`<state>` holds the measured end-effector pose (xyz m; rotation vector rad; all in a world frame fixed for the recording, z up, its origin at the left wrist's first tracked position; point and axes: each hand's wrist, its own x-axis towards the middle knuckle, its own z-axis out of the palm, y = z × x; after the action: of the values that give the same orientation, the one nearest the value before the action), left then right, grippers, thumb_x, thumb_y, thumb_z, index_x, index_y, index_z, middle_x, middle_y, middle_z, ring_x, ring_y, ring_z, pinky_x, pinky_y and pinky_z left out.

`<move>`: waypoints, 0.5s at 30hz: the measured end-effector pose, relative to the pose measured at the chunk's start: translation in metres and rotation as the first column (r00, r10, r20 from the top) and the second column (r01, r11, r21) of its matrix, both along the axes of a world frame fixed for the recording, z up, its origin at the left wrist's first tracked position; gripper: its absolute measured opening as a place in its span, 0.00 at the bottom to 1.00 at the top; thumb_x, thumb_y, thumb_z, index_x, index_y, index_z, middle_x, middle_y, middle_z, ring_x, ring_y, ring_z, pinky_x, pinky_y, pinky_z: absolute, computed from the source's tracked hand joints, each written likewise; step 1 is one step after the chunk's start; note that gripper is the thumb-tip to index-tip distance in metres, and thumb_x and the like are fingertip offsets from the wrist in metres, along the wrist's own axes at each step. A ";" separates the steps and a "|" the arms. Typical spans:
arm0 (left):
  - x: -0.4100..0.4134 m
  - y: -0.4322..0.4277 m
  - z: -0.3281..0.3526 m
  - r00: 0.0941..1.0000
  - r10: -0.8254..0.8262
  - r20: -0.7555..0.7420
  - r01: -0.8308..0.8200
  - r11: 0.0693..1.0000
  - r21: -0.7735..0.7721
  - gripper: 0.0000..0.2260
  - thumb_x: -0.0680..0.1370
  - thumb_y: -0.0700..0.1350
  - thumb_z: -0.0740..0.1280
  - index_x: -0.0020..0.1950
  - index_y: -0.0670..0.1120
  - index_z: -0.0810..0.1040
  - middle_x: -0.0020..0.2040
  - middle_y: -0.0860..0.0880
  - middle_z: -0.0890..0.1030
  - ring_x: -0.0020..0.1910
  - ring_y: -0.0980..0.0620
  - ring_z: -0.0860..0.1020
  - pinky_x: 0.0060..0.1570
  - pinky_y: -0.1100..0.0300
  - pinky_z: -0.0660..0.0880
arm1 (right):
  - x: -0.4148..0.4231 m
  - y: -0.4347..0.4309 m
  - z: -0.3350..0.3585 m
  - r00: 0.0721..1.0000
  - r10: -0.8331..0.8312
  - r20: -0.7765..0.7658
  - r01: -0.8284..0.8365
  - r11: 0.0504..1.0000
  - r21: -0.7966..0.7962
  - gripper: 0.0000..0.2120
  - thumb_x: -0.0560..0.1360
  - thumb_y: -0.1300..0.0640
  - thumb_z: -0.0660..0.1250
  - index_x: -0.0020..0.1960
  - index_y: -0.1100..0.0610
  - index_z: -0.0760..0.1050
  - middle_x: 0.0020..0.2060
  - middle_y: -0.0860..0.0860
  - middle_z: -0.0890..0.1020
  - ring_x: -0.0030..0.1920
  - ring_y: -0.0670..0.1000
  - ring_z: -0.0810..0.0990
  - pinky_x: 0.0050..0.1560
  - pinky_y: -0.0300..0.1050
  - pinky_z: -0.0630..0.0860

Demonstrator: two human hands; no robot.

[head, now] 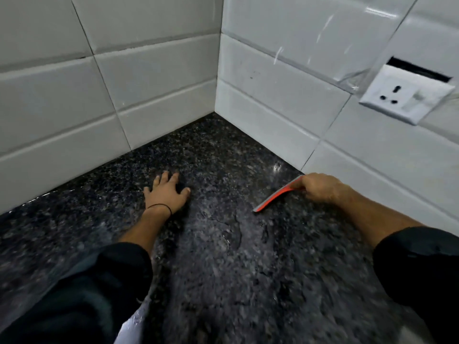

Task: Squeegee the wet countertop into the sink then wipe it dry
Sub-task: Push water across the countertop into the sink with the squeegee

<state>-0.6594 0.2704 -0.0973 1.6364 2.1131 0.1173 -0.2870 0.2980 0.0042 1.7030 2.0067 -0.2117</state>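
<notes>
I see dim, flat light on the dark countertop (pixel 223 244), with a small glint of glare near the right wall tiles (pixel 285 90). Near edges smear with blur; wide-angle distortion bends tile lines.

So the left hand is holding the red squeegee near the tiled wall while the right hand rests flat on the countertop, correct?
Not quite: the hands are swapped. The head view shows the right hand holding the red squeegee near the tiled wall, while the left hand rests flat on the countertop.

My left hand (pixel 166 193) lies flat, palm down, fingers spread and pointing far, a thin black band round its wrist. My right hand (pixel 320 188), out to the right, is curled in a closed grip, forearm bare below a dark sleeve.
</notes>
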 end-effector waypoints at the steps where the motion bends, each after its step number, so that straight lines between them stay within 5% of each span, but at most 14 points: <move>1: 0.003 -0.011 0.001 1.000 0.000 0.021 -0.001 1.000 0.025 0.31 0.79 0.64 0.57 0.79 0.54 0.56 0.81 0.49 0.52 0.79 0.44 0.51 0.75 0.37 0.51 | 0.003 -0.004 0.003 1.000 -0.008 0.031 0.008 1.000 0.017 0.18 0.75 0.52 0.64 0.64 0.43 0.76 0.56 0.51 0.82 0.53 0.54 0.81 0.54 0.51 0.79; 6: -0.018 -0.063 -0.003 0.988 0.126 0.089 -0.130 0.991 0.038 0.30 0.79 0.62 0.60 0.79 0.55 0.58 0.81 0.49 0.53 0.79 0.42 0.51 0.72 0.35 0.57 | -0.035 -0.004 0.026 0.995 0.009 -0.099 0.004 0.991 0.136 0.19 0.73 0.55 0.63 0.62 0.41 0.78 0.54 0.52 0.82 0.55 0.57 0.81 0.52 0.47 0.76; 10: -0.054 -0.099 -0.009 0.947 0.321 0.012 -0.316 0.937 -0.145 0.37 0.78 0.61 0.64 0.80 0.58 0.47 0.80 0.50 0.38 0.77 0.34 0.40 0.72 0.32 0.52 | -0.109 0.027 0.017 0.961 0.073 -0.268 -0.043 0.993 0.114 0.22 0.71 0.55 0.64 0.63 0.41 0.78 0.53 0.52 0.84 0.53 0.57 0.81 0.51 0.45 0.77; 15: -0.082 -0.107 -0.021 0.956 0.294 -0.007 -0.277 0.895 -0.349 0.47 0.72 0.69 0.65 0.78 0.61 0.36 0.78 0.50 0.29 0.76 0.34 0.32 0.71 0.29 0.48 | -0.228 0.071 -0.014 0.922 0.151 -0.357 -0.142 0.989 0.051 0.31 0.64 0.52 0.62 0.67 0.50 0.74 0.57 0.61 0.79 0.53 0.61 0.80 0.54 0.44 0.77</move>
<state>-0.7417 0.1632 -0.1179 1.1054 2.1786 -0.1194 -0.5147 0.3687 -0.0096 1.6085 2.3993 -0.4803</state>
